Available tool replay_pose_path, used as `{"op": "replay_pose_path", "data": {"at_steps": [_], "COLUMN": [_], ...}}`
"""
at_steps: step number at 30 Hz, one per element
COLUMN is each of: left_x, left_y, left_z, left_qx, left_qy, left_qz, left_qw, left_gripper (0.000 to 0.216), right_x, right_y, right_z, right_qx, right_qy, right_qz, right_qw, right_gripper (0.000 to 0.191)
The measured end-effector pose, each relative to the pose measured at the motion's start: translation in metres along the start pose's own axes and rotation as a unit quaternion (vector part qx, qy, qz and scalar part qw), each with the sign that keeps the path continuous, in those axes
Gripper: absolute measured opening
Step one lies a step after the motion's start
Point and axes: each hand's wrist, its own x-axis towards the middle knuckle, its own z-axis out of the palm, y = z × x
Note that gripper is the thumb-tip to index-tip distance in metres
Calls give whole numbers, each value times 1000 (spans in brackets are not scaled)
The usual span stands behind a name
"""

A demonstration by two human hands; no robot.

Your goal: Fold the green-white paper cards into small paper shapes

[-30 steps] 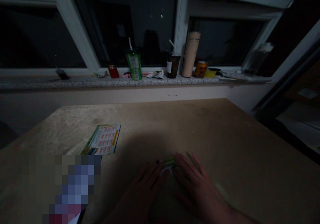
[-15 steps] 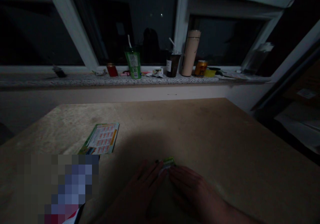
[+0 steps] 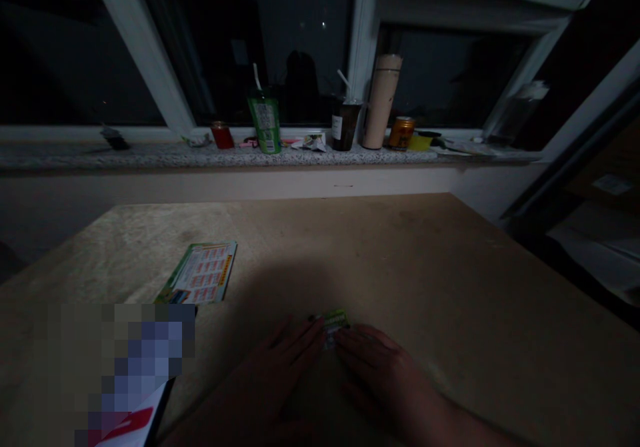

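In dim light both my hands lie flat on a bare wooden board table (image 3: 440, 267), near its front edge. My left hand (image 3: 277, 367) and my right hand (image 3: 380, 370) meet fingertip to fingertip over a small green and white piece of folded paper (image 3: 334, 320). The fingers of both hands are stretched out and press on the paper's near edge. Most of the paper is hidden in shadow under the hands.
A printed green and orange leaflet (image 3: 200, 280) lies on the table's left. A blurred-out patch sits at the lower left. On the stone window sill (image 3: 150, 157) stand a green cup with a straw (image 3: 265, 124), a dark cup (image 3: 344, 124), a tall flask (image 3: 381, 100) and a can (image 3: 401, 132).
My right hand has drawn back toward me from over the paper, so its fingertips now rest at the paper's near edge. The left hand has hardly moved.
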Motion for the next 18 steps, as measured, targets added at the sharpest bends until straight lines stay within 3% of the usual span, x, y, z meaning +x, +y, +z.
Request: {"op": "replay_pose_path", "data": {"at_steps": [6,12,18], "left_x": [0,-5,-5], "left_y": [-5,-5,-6], "left_z": [1,-1,-3], "left_qx": [-15,-46,13], "left_qy": [-6,22,12], "left_qz": [19,-35,20], "left_qw": [1000,998,1000], "left_gripper": [92,85,73], "right_x": [1,2,0], "right_y": [-2,-4,-2], "right_z": [-2,-2,-1], "right_qx": [2,12,19], "right_qy": [4,6,23], "right_qz": [-2,5,3], "right_qw": [1000,1000,1000], "right_gripper": [39,32,36]}}
